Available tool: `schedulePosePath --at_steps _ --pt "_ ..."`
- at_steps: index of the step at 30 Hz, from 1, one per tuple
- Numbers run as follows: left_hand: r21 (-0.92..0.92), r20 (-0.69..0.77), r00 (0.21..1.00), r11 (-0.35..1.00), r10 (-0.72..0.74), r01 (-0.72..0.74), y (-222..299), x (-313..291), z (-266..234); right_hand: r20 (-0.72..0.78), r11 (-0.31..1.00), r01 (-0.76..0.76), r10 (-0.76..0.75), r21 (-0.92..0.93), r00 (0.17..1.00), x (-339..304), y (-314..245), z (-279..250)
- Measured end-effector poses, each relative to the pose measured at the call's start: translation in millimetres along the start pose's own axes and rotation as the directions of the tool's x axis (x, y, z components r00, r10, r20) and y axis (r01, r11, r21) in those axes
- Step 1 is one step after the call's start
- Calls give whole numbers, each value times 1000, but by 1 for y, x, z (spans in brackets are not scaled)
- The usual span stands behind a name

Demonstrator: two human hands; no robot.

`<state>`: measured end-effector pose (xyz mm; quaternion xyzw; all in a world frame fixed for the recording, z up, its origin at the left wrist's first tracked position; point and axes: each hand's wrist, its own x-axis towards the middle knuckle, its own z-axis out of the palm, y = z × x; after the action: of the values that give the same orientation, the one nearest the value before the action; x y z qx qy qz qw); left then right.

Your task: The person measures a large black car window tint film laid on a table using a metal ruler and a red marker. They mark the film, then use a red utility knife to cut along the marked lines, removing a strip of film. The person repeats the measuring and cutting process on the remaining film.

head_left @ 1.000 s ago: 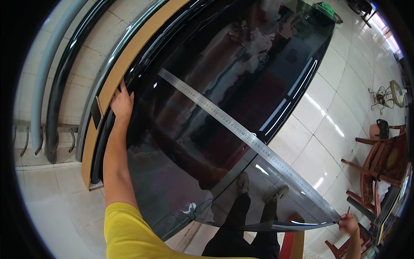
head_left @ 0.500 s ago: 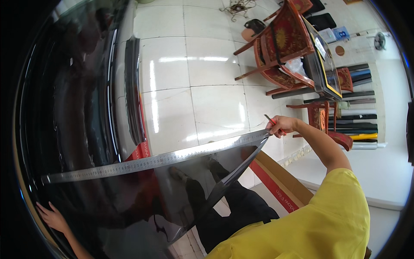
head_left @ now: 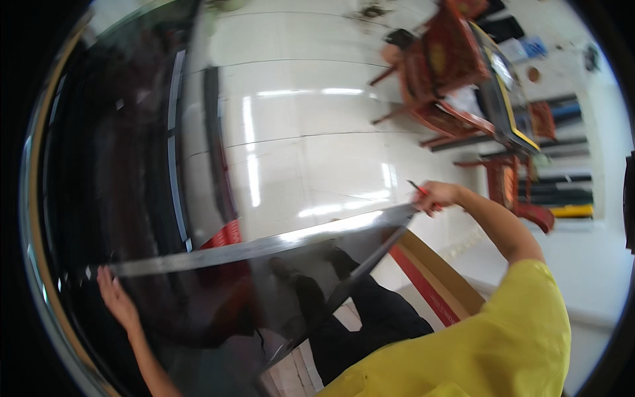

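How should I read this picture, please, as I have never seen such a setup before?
There is no machine doing the work: a person in a yellow shirt uses two bare hands. A wide camera on their head looks down, so straight edges bend. A long metal ruler lies across a dark, see-through sheet. The open left hand is near one end of the ruler; the right hand, near the other, holds a slim red tool. Red chairs stand beyond.

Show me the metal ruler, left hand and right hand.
Metal ruler (head_left: 264, 245), head view: middle of its face.
Left hand (head_left: 120, 302), head view: middle of the hand.
Right hand (head_left: 436, 196), head view: middle of the hand.
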<state>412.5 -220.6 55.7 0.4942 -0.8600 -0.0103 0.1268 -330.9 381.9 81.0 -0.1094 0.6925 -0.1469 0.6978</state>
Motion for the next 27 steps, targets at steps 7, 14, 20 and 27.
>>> schedulePosePath --at_steps 7,14,20,27 --pt "-38 -131 991 998 37 -42 19 -6 -22 -141 999 -11 17 44 990 5 -14 11" --pt "-32 -184 982 998 -52 46 21 -8 -17 -357 980 -63 -8 -187 934 26 -20 30" --pt "-74 -231 971 996 -65 49 17 -10 -23 -484 817 188 -490 -545 725 59 -114 103" --pt "-95 -217 974 994 -68 49 18 -4 -25 48 257 463 -834 -848 550 85 -300 291"
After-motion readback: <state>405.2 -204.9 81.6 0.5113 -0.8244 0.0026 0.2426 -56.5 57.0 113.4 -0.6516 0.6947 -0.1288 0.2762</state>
